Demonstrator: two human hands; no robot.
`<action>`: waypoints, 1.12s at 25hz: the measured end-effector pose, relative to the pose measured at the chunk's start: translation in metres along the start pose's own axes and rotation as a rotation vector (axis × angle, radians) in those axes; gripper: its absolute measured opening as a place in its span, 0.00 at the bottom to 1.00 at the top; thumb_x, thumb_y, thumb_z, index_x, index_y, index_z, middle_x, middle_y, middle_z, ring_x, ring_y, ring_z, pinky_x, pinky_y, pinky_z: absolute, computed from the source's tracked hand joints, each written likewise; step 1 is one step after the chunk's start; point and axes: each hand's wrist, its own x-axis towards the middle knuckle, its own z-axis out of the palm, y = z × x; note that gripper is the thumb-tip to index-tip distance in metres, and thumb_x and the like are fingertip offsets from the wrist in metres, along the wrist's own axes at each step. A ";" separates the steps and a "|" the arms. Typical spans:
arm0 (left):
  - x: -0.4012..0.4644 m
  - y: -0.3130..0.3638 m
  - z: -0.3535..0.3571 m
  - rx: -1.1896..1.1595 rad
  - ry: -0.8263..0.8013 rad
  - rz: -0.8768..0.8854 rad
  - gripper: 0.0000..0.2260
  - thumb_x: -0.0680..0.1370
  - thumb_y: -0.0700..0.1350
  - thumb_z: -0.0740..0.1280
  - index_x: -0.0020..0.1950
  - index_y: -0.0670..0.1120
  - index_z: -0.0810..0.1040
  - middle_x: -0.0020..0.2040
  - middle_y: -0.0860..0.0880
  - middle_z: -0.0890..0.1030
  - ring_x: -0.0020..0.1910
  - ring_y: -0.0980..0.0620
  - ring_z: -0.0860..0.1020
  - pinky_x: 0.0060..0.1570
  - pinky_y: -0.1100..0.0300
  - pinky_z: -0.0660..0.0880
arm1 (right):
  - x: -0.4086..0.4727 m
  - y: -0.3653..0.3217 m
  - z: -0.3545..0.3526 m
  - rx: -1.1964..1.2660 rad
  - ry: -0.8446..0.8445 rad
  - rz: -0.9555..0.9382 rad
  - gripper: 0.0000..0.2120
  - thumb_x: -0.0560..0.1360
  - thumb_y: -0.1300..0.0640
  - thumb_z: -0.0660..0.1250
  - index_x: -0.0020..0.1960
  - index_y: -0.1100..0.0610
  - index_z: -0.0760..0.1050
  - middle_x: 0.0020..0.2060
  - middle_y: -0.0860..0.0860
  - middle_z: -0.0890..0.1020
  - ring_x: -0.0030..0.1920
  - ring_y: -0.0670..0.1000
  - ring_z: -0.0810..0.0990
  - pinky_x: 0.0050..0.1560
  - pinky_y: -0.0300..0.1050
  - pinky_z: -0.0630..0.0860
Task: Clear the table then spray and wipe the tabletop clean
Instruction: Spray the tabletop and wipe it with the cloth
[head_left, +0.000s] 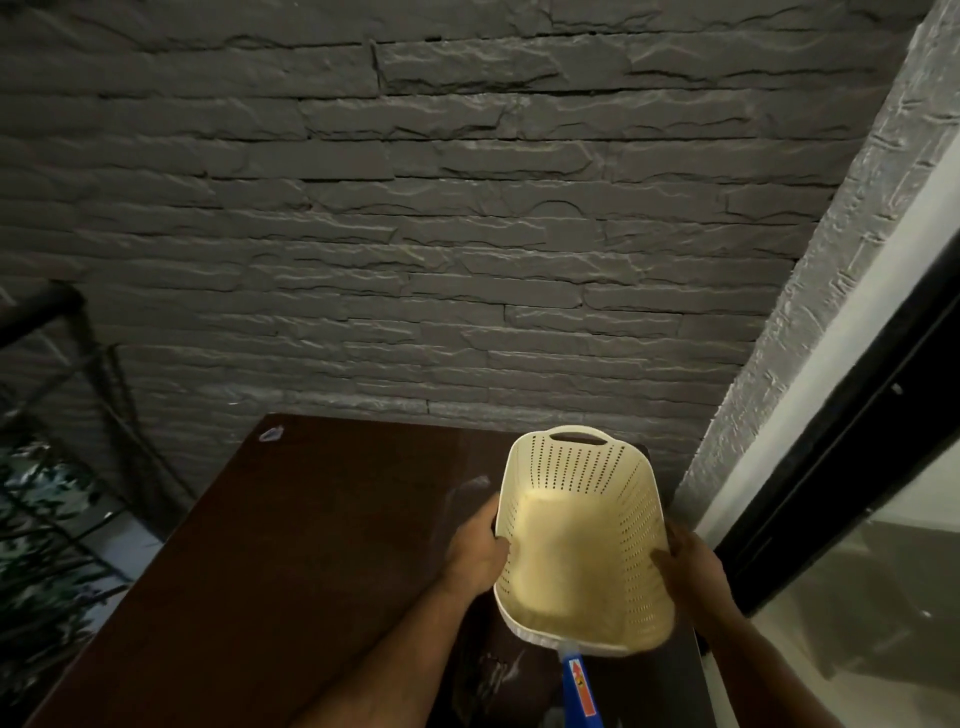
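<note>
Open tabletop on the left, crowded right edge

The dark table (270, 561) lies bare across its left and middle, save a small scrap (271, 433) at the far left corner. On the right, the cream perforated basket (582, 540) fills the space beside the window frame (831, 467); a blue spray bottle (582, 691) sits near, and the stone wall (415, 234) closes the far side.

Not much to see of the person, just two bare forearms coming up from the bottom edge. Left hand (475, 551) and right hand (693, 569) are bare too: no sleeves, gloves, watch or rings showing anywhere.
</note>
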 end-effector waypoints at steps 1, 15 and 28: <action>0.003 -0.004 -0.012 0.003 0.012 -0.002 0.31 0.74 0.39 0.60 0.73 0.64 0.64 0.65 0.52 0.78 0.62 0.49 0.76 0.59 0.59 0.73 | 0.004 -0.011 0.006 0.014 -0.004 -0.019 0.14 0.77 0.60 0.64 0.62 0.53 0.73 0.47 0.49 0.82 0.46 0.50 0.83 0.46 0.53 0.82; 0.065 -0.104 -0.223 -0.075 0.157 0.034 0.27 0.78 0.42 0.58 0.75 0.60 0.61 0.67 0.52 0.76 0.65 0.48 0.74 0.58 0.57 0.70 | 0.014 -0.266 0.117 -0.034 -0.254 -0.035 0.13 0.74 0.69 0.66 0.52 0.54 0.73 0.51 0.55 0.80 0.50 0.55 0.80 0.52 0.58 0.80; 0.133 -0.294 -0.357 -0.118 0.288 -0.143 0.21 0.79 0.39 0.59 0.69 0.55 0.73 0.62 0.51 0.79 0.61 0.49 0.76 0.54 0.60 0.69 | 0.005 -0.339 0.361 0.248 -0.374 0.158 0.23 0.73 0.67 0.66 0.67 0.56 0.68 0.57 0.57 0.78 0.48 0.59 0.83 0.43 0.62 0.83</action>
